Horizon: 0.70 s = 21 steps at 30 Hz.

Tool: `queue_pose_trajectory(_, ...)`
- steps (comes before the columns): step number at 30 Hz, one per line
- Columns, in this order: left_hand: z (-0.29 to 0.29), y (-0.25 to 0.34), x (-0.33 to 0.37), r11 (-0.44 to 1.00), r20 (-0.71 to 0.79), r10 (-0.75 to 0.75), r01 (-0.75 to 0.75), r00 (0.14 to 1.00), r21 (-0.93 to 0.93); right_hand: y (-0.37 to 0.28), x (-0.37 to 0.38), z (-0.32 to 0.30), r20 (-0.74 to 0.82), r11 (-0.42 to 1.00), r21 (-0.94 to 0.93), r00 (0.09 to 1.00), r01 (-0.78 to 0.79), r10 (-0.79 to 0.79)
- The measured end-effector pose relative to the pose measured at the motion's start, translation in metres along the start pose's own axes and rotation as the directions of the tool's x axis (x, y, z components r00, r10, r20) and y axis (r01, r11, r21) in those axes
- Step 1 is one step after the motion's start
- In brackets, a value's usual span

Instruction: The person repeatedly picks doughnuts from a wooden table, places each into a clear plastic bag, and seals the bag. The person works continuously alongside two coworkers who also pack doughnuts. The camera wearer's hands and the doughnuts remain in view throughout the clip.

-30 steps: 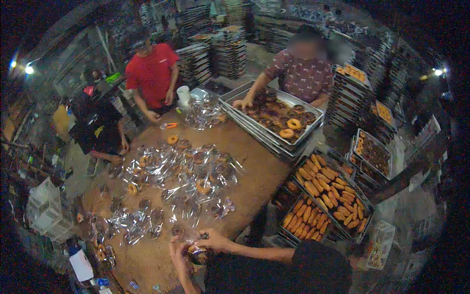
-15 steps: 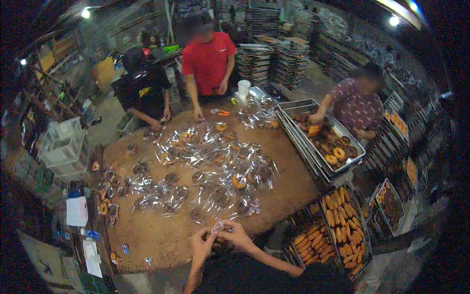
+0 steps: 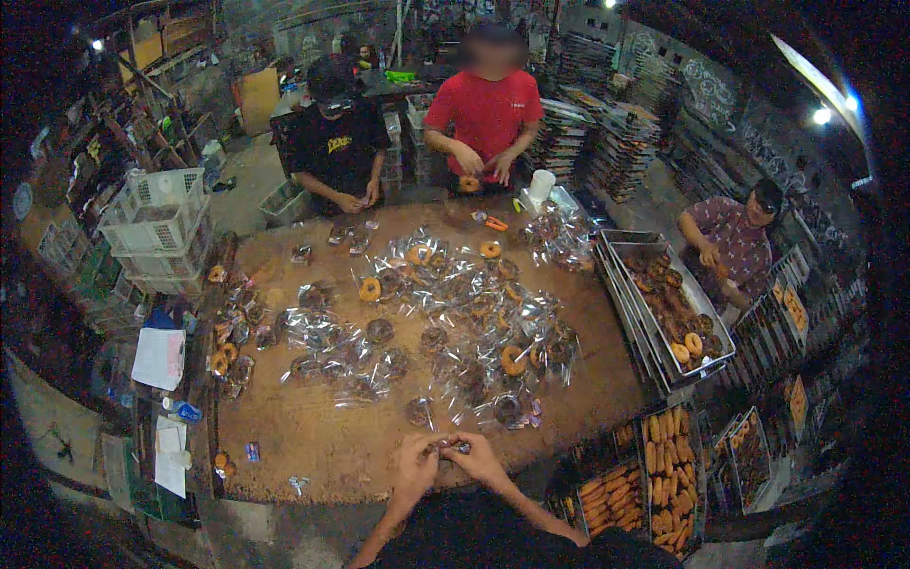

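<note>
At the table's near edge, my left hand [image 3: 416,465] and my right hand [image 3: 480,461] meet, both closed with fingertips pinched together. Between them shows a dark, shiny plastic-wrapped doughnut [image 3: 462,447], mostly covered by my fingers. Just beyond my hands, a chocolate doughnut in clear plastic [image 3: 419,411] lies on the brown table [image 3: 322,436]. A wide heap of wrapped doughnuts [image 3: 445,346], dark and golden, spreads over the middle. Across the table, a person in a red shirt [image 3: 488,114] has hands by a doughnut [image 3: 469,183].
Stacked metal trays [image 3: 725,353] with doughnuts stand at the right edge. Below them sit trays of long golden pastries [image 3: 671,465]. White plastic crates [image 3: 156,223] and a paper sheet [image 3: 159,358] are at left. Two more people work around the table: one in black [image 3: 332,147], one in a patterned shirt [image 3: 730,237].
The view has shifted, so the table appears lower and further right. My hands stay together, fingers now closer. The red-shirted person's hands have drawn back from the table to a doughnut.
</note>
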<state>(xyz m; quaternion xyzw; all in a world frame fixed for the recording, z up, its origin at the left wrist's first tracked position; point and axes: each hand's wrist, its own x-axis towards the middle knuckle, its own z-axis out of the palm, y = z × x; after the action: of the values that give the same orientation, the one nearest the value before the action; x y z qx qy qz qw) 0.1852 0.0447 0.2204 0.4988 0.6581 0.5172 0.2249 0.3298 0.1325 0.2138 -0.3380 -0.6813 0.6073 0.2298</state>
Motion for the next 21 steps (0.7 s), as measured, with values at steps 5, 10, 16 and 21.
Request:
queue_pose_trajectory(5, 0.002, -0.009, -0.003, 0.974, 0.04, -0.133, 0.138, 0.99, -0.181, 0.005, -0.002, -0.004, -0.114, 0.997, 0.003, 0.991, -0.074, 0.074)
queue_pose_trajectory(10, 0.011, 0.021, -0.002, 0.926, 0.076, -0.3, 0.31, 0.951, -0.217, 0.007, -0.01, -0.009, -0.208, 0.968, 0.207, 0.961, -0.14, 0.183)
queue_pose_trajectory(16, 0.018, 0.041, 0.01, 0.974, 0.215, 0.05, -0.095, 0.975, 0.204, 0.014, -0.01, -0.02, -0.317, 0.941, 0.293, 0.912, -0.168, 0.262)
queue_pose_trajectory(21, 0.007, 0.032, 0.016, 0.998, 0.23, 0.063, -0.068, 0.971, 0.016, 0.009, -0.026, -0.037, -0.09, 0.991, 0.03, 0.988, 0.131, -0.127)
